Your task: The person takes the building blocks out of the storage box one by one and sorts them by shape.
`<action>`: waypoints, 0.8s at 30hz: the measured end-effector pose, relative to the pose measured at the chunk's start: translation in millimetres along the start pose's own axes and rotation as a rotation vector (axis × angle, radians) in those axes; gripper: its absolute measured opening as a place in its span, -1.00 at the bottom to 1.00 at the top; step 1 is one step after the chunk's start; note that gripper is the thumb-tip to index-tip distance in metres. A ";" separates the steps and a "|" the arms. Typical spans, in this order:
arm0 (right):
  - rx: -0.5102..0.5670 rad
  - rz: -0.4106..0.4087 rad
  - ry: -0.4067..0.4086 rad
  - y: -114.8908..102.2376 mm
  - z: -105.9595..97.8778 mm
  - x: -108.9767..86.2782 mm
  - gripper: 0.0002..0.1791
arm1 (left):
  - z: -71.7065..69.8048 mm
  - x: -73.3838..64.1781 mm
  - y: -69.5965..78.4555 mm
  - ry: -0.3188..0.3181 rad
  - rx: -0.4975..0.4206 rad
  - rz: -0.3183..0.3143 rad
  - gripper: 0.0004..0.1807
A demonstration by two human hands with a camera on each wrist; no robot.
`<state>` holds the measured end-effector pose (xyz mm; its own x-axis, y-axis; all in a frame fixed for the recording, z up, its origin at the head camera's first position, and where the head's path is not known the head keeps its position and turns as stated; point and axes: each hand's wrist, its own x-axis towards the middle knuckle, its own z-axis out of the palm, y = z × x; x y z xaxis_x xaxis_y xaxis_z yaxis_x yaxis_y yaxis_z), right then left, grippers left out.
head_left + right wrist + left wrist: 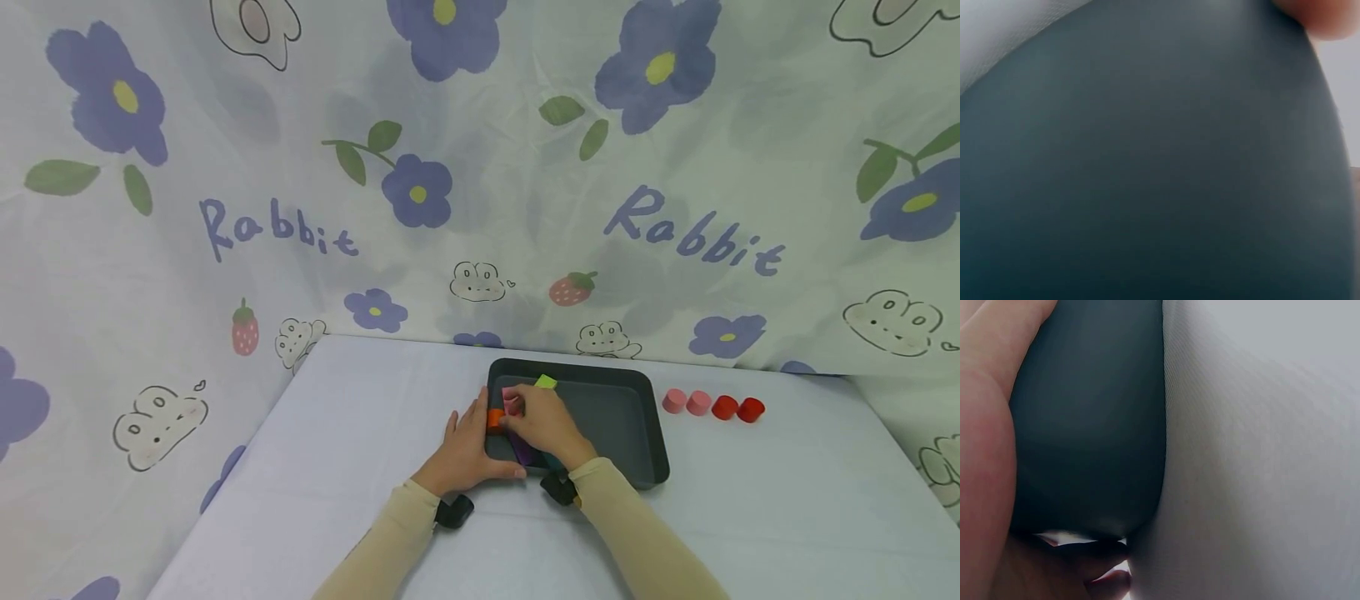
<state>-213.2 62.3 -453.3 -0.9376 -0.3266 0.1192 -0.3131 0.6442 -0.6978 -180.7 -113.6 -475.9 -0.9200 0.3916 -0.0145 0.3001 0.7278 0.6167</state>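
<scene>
A dark grey rectangular tray (615,421) lies on the white table. My left hand (467,454) is braced at its near left corner, fingers straight along the left side and thumb stretched along the front edge. The left wrist view shows the tray's outer wall (1094,425) beside the thumb. Over the tray's left part, my right hand (546,421) pinches a pink block (508,393). Close by in the tray are an orange block (495,422), a purple block (522,451) partly under the right hand, and a lime green block (546,382).
Right of the tray, two pink cylinders (674,401) and two red cylinders (725,407) stand in a row. A patterned cloth backdrop (480,242) hangs behind the table (795,492). The tray's underside (1147,156) fills most of the right wrist view.
</scene>
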 end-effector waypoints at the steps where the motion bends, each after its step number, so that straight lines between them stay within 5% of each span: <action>1: 0.003 0.002 -0.001 -0.1 0.5 0.7 -0.59 | -0.1 -0.1 0.2 0.001 -0.002 0.001 0.50; 13: -0.079 -0.049 -0.043 -6.5 2.5 3.1 -0.59 | -1.5 -0.4 0.4 -0.002 -0.006 0.007 0.50; 24: -0.196 0.000 -0.079 -13.3 6.6 2.7 -0.70 | -1.0 -1.6 -0.1 -0.008 -0.013 0.004 0.48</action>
<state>-210.6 48.2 -448.3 -0.9252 -0.3749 0.0584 -0.3439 0.7637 -0.5463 -179.5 -114.8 -475.1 -0.9168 0.3990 -0.0183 0.3002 0.7187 0.6272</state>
